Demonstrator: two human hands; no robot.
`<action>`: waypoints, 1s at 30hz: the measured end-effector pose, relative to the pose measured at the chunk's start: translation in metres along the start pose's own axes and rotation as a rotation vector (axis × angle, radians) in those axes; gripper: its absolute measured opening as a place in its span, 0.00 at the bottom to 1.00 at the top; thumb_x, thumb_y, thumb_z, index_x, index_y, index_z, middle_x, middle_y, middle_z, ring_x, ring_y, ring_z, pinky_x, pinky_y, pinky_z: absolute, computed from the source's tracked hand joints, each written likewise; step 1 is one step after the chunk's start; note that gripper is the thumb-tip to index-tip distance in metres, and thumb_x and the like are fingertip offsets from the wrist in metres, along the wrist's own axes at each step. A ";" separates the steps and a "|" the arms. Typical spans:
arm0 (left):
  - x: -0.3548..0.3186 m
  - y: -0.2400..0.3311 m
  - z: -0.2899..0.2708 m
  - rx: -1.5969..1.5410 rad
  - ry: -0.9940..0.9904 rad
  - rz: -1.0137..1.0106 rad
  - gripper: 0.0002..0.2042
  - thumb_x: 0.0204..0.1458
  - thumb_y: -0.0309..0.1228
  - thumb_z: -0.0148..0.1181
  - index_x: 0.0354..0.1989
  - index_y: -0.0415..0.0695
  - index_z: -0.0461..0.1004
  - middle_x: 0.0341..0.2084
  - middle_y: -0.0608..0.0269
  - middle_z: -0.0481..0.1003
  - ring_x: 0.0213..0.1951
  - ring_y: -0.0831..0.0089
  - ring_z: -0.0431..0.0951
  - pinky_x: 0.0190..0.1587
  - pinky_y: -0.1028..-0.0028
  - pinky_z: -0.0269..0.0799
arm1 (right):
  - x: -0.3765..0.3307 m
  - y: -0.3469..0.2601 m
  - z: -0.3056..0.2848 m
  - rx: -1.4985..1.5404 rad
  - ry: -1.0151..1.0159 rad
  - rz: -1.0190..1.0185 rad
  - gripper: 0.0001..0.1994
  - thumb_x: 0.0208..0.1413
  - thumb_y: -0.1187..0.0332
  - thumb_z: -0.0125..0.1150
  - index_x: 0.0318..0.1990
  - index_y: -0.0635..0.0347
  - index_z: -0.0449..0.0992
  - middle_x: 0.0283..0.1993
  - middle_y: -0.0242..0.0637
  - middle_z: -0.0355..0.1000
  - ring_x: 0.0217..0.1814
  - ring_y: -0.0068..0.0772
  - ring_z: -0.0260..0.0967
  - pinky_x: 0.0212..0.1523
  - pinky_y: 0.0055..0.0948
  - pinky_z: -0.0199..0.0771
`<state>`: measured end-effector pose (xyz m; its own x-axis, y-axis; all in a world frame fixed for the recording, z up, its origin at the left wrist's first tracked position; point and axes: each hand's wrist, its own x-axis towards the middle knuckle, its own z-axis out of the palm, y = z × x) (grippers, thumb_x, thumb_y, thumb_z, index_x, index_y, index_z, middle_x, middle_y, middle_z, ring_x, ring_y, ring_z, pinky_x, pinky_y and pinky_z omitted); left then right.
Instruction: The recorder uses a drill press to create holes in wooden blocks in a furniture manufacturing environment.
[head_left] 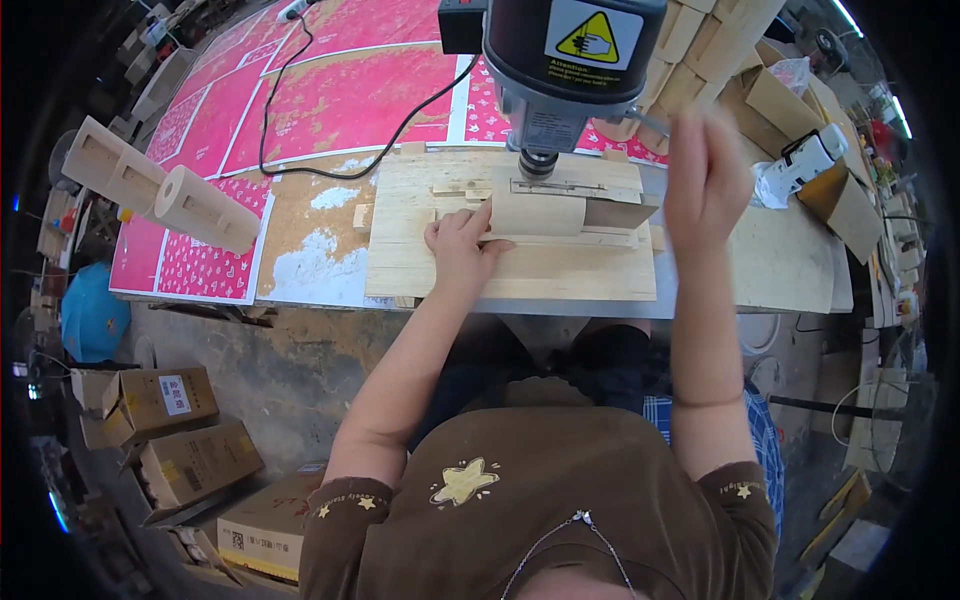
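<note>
A dark bench drill press point(565, 110) stands over a flat wooden board point(540, 275). Beneath its chuck point(537, 165) lies a pale wooden cylinder point(545, 215) on its side, with a flat grey-brown plate point(615, 213) jutting from its right end. My left hand point(465, 245) grips the cylinder's left end, the thumb along its near side. Raised at the right of the machine, my right hand point(708, 180) is blurred and curled round the end of the drill press lever point(650, 122). Whether the bit touches the wood is hidden.
Two slotted wooden cylinders point(205, 210) lie at the table's left. A black cable point(350, 172) curves over the pink-patterned table cover point(360, 95). More wooden pieces point(690, 50) are stacked behind the machine. A white bottle point(805, 155) and open cardboard box point(850, 205) are at right.
</note>
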<state>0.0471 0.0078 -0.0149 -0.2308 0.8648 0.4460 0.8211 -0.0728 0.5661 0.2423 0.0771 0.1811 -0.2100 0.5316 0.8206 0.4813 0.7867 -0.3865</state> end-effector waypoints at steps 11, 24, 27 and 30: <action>0.005 0.011 -0.004 -0.266 0.085 -0.064 0.22 0.32 0.37 0.71 0.38 0.45 0.73 0.29 0.69 0.71 0.37 0.73 0.72 0.51 0.65 0.51 | 0.011 0.059 0.029 0.054 -0.116 0.156 0.11 0.57 0.65 0.50 0.43 0.62 0.72 0.35 0.40 0.70 0.35 0.37 0.69 0.36 0.31 0.67; -0.016 -0.038 -0.102 -0.364 -0.016 0.042 0.13 0.35 0.27 0.67 0.32 0.42 0.74 0.23 0.68 0.71 0.28 0.75 0.72 0.35 0.74 0.65 | -0.113 0.063 0.012 -0.334 -0.481 -0.009 0.15 0.43 0.63 0.64 0.38 0.55 0.71 0.35 0.33 0.68 0.42 0.39 0.64 0.52 0.42 0.56; -0.027 -0.042 -0.133 -0.737 -0.032 -0.371 0.10 0.39 0.27 0.67 0.29 0.41 0.74 0.21 0.69 0.72 0.24 0.80 0.71 0.28 0.80 0.65 | -0.115 0.058 0.006 -0.322 -0.500 0.010 0.14 0.43 0.64 0.64 0.37 0.55 0.71 0.35 0.33 0.68 0.42 0.39 0.64 0.51 0.42 0.56; -0.021 -0.027 -0.136 -0.819 -0.048 -0.582 0.09 0.42 0.30 0.67 0.26 0.39 0.73 0.19 0.67 0.73 0.21 0.83 0.69 0.27 0.82 0.64 | -0.118 0.052 0.007 -0.289 -0.520 0.007 0.14 0.43 0.65 0.64 0.38 0.55 0.71 0.35 0.33 0.68 0.42 0.39 0.64 0.51 0.42 0.56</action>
<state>-0.0415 -0.0759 0.0552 -0.4458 0.8924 -0.0705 -0.0294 0.0641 0.9975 0.2856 0.0578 0.0614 -0.5602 0.6781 0.4758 0.6813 0.7039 -0.2010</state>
